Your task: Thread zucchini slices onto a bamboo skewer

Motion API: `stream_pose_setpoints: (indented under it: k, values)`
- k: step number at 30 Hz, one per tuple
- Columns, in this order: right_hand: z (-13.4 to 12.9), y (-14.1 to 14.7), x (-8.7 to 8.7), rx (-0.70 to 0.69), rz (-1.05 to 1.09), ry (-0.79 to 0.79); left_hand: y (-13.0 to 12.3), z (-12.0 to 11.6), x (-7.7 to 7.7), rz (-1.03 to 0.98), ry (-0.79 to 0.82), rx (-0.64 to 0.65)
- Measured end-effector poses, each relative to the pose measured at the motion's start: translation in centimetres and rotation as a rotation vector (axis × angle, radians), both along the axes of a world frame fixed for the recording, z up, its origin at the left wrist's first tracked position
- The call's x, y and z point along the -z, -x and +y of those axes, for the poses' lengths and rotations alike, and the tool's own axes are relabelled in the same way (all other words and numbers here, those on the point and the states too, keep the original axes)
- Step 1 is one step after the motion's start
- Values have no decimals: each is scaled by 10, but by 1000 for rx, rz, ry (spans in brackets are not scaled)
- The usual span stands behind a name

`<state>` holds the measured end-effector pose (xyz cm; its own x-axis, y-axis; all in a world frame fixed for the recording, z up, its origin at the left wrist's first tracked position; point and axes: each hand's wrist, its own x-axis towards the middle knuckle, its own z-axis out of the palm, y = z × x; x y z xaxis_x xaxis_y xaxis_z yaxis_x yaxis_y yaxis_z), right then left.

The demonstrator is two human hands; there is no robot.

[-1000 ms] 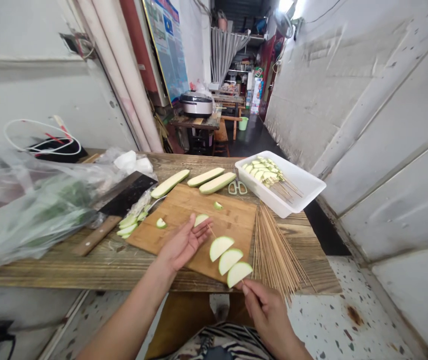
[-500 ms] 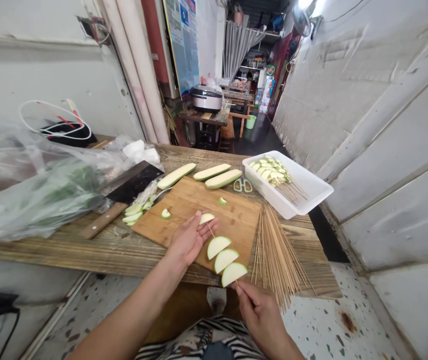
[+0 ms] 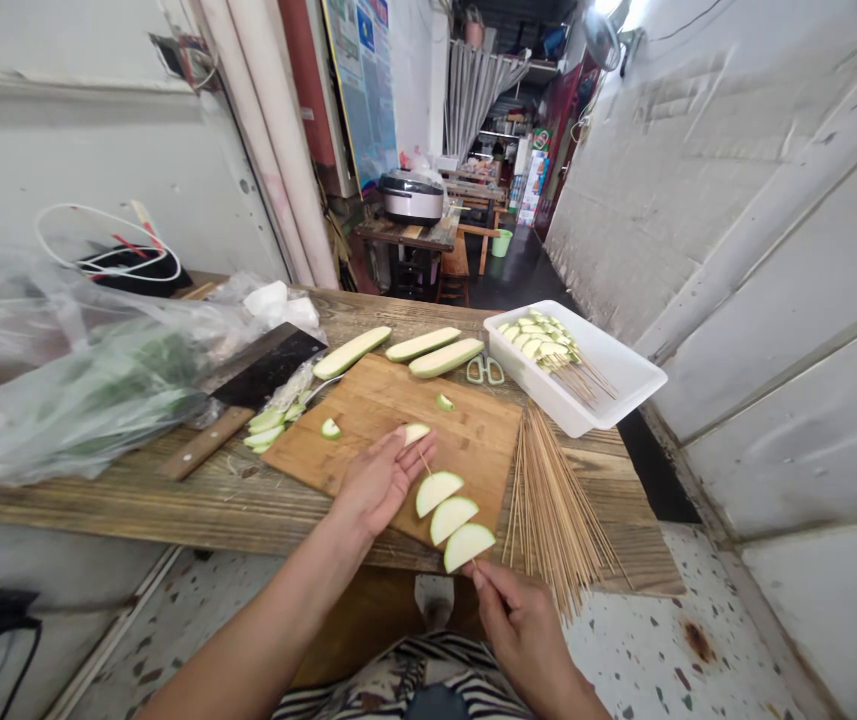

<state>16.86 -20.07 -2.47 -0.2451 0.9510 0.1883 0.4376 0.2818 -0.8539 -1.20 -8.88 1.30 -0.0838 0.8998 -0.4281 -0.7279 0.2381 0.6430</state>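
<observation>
My left hand [image 3: 383, 475], palm up above the cutting board [image 3: 368, 400], holds a pale green-edged slice [image 3: 416, 433] between thumb and fingers, at the tip of a thin skewer [image 3: 426, 462]. Three half-round slices [image 3: 453, 519] are threaded lower on that skewer. Its near end is pinched in my right hand [image 3: 510, 610] beyond the board's front edge. Small end pieces [image 3: 330, 428] lie on the board at left and near the back right. A fanned pile of bare skewers [image 3: 554, 510] rests right of the board.
Behind the board lie halved gourds [image 3: 435, 357] and green-handled scissors [image 3: 485, 371]. A white tub [image 3: 608, 385] of skewered slices stands at back right. A cleaver [image 3: 207, 442], cut pieces [image 3: 264, 437] and a plastic bag of greens [image 3: 98, 390] are at left.
The slice in my left hand has turned slightly, and the fingers cover a bit more of it. My right hand and the three threaded slices have hardly moved.
</observation>
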Motion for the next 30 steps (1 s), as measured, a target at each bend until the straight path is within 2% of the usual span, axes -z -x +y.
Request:
stream_pose_setpoints:
  k: [21, 30]
  values:
    - [-1, -2, -1, -11, -15, 46, -5, -5, -2, 10, 17, 15]
    - [-1, -2, -11, -38, -21, 53, -4, -5, -3, -17, 30, -1]
